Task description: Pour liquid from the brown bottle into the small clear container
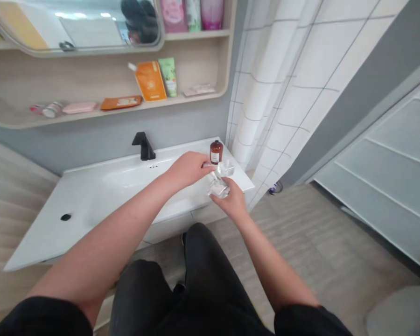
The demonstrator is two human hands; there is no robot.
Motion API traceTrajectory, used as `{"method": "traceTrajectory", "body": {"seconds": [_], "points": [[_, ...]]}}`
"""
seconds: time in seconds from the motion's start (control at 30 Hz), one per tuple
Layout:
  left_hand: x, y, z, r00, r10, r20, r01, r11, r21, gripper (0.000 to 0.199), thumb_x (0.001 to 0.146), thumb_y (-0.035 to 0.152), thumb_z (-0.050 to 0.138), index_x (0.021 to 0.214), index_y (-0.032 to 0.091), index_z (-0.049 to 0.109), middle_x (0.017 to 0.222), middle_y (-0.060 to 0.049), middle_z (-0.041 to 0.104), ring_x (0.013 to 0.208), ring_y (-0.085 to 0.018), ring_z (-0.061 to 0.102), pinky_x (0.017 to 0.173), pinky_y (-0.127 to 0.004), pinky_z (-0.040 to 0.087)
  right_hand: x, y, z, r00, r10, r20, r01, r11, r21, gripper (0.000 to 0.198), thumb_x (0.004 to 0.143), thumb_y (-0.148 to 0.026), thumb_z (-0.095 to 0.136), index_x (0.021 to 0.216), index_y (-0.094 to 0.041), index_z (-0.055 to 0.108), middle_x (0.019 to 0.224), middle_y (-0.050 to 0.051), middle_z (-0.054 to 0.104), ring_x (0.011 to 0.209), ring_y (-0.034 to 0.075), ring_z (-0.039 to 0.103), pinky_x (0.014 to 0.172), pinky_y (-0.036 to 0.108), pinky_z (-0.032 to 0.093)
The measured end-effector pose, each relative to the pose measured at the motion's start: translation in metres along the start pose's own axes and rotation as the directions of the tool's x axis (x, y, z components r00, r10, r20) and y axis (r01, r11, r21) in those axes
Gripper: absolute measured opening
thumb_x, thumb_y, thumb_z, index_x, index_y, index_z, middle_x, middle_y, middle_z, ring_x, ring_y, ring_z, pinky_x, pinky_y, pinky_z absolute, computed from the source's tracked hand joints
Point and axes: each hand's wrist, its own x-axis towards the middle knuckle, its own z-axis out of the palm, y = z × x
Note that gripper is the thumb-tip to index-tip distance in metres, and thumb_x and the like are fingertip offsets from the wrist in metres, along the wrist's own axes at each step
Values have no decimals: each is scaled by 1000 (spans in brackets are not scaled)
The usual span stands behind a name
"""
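Observation:
Over the right end of the white sink, my left hand (192,169) is closed, its thumb and fingers pinched at a crumpled clear plastic wrapper (219,186). From the near side, my right hand (234,198) grips the same shiny plastic. Blur hides whether it is one piece or several, and what may be inside. Just behind the hands, a brown pump-less bottle (216,153) with a white label stands upright on the counter corner. More clear plastic (227,167) shows right in front of the bottle.
A black faucet (143,146) rises behind the sink basin (126,184). Above runs a shelf (196,100) with an orange pouch (150,81), a green tube (168,77) and other packets, beside a mirror (91,25). A white tiled-pattern curtain (262,84) hangs at the right.

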Motion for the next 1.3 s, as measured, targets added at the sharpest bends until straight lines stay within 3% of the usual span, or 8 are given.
{"method": "traceTrajectory", "body": {"seconds": [0.47, 0.6, 0.73, 0.83, 0.97, 1.03, 1.17, 1.3], "points": [[-112, -24, -42, 978, -93, 188, 49, 973, 224, 32, 100, 48, 70, 99, 22, 88, 91, -12, 82, 94, -31, 76, 81, -36, 49, -34, -115, 52, 963, -195, 189, 173, 977, 123, 71, 76, -46, 92, 140, -23, 69, 138, 16, 79, 129, 39, 77, 115, 56, 61], [-133, -37, -49, 973, 21, 229, -53, 990, 132, 17, 92, 28, 73, 101, 24, 87, 102, -9, 83, 100, -29, 76, 89, -35, 52, -41, -128, 59, 948, -208, 242, 177, 974, 143, 70, 75, -45, 93, 138, -24, 71, 134, 14, 80, 122, 39, 79, 110, 54, 63], [-151, -43, -55, 939, 195, 284, -190, 981, -44, 43, 81, 10, 72, 119, 27, 85, 121, -7, 81, 114, -27, 76, 100, -34, 54, -45, -138, 60, 935, -199, 295, 150, 972, 180, 67, 73, -42, 95, 133, -23, 72, 128, 14, 82, 118, 38, 81, 105, 52, 65], [-164, -45, -55, 963, 176, 204, -165, 984, -68, 51, 86, 21, 78, 136, 25, 78, 135, -10, 77, 124, -29, 74, 106, -36, 55, -47, -143, 58, 930, -220, 296, 161, 964, 213, 73, 73, -44, 96, 137, -21, 71, 133, 15, 81, 123, 39, 80, 109, 53, 64], [-180, -43, -47, 995, -88, 39, 85, 994, 69, 44, 99, 44, 73, 134, 18, 75, 130, -16, 77, 118, -33, 76, 104, -42, 57, -50, -145, 54, 923, -250, 292, 189, 956, 223, 74, 74, -46, 96, 140, -23, 71, 138, 15, 80, 126, 37, 79, 113, 52, 62], [-186, -38, -43, 994, -91, 64, 89, 995, 39, 42, 97, 35, 72, 136, 19, 75, 125, -15, 79, 118, -34, 77, 104, -43, 58, -51, -145, 53, 917, -257, 305, 195, 956, 218, 73, 73, -44, 96, 139, -23, 72, 135, 14, 81, 122, 37, 80, 111, 51, 63], [-194, -31, -39, 998, 15, 55, -9, 993, -116, 79, 86, 17, 72, 164, 24, 58, 148, -13, 74, 133, -32, 72, 116, -44, 55, -55, -144, 51, 908, -259, 330, 187, 954, 234, 72, 73, -41, 95, 139, -22, 72, 131, 13, 82, 116, 36, 81, 105, 48, 65], [-192, -33, -32, 998, -68, 12, 69, 988, -136, 56, 92, 26, 71, 148, 19, 70, 128, -13, 80, 120, -33, 76, 111, -47, 58, -55, -142, 48, 919, -242, 311, 168, 955, 246, 75, 73, -44, 96, 141, -22, 72, 134, 13, 81, 118, 35, 80, 108, 48, 63]]}}
